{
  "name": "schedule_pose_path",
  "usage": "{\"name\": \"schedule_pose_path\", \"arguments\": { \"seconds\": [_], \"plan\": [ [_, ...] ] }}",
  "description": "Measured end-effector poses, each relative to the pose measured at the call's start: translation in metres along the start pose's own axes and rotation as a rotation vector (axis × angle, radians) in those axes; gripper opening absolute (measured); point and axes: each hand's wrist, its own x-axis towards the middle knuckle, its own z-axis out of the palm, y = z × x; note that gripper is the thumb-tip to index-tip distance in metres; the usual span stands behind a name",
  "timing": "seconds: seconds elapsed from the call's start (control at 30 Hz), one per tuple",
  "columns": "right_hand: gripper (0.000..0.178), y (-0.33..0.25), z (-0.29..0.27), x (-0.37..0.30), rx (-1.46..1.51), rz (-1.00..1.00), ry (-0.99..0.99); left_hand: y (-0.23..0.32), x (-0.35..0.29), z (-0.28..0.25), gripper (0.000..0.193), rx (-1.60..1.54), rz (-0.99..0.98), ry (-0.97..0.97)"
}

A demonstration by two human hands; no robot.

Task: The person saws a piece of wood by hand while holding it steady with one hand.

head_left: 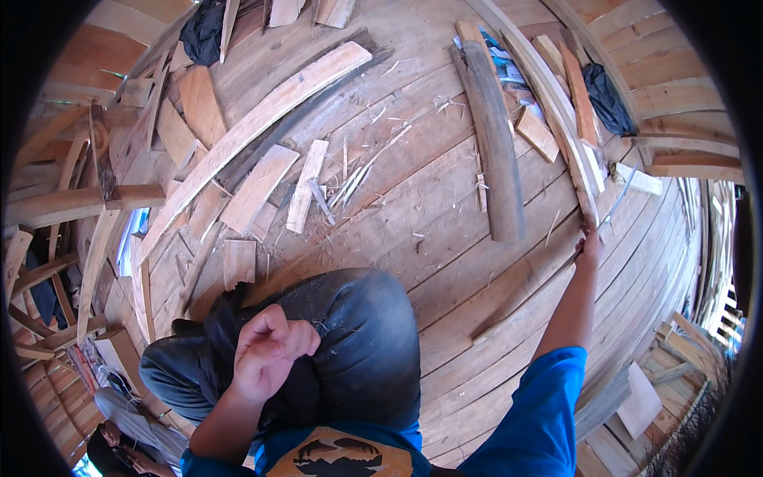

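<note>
My left hand (pixel 266 350) rests curled into a loose fist on my raised knee in dark trousers, holding nothing. My right arm in a blue sleeve stretches far out to the right, and my right hand (pixel 589 242) grips the near end of a long thin reddish wooden strip (pixel 574 159) that runs away along the curved planking. A dark weathered plank (pixel 497 147) lies on the floor just left of that strip.
I sit on a curved plank floor (pixel 445 230) strewn with shavings. A long pale board (pixel 254 135) and several short offcuts (pixel 258 187) lie left of centre. Dark cloth bundles (pixel 203 32) (pixel 608 99) sit at the back. Timber frames (pixel 71 207) crowd the left.
</note>
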Motion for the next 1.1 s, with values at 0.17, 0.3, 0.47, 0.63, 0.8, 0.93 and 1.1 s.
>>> {"name": "schedule_pose_path", "arguments": {
  "seconds": [0.17, 0.3, 0.47, 0.63, 0.8, 0.93, 1.1],
  "plan": [
    [0.045, 0.003, 0.002, 0.013, -0.021, 0.039, 0.066, -0.001, -0.014, -0.019, 0.021, 0.164, 0.048, 0.185],
    [0.04, 0.0, 0.005, 0.005, 0.036, 0.036, 0.055, -0.003, -0.022, -0.028, 0.021, 0.23, 0.065, 0.2],
    [0.04, -0.01, -0.007, 0.0, 0.13, 0.041, -0.079, -0.005, -0.022, -0.035, 0.022, 0.296, 0.033, 0.208],
    [0.045, -0.026, 0.009, 0.006, 0.016, 0.074, -0.042, -0.009, -0.018, -0.034, 0.021, 0.383, 0.01, 0.177],
    [0.045, -0.018, 0.031, 0.012, -0.031, 0.077, -0.013, -0.01, -0.033, -0.047, 0.02, 0.446, -0.001, 0.211],
    [0.043, -0.021, 0.035, 0.015, 0.065, 0.146, -0.025, -0.012, -0.037, -0.059, 0.018, 0.49, -0.039, 0.267],
    [0.04, -0.024, 0.04, 0.005, 0.119, 0.182, 0.043, -0.013, -0.034, -0.061, 0.017, 0.534, -0.051, 0.257]
  ]
}}
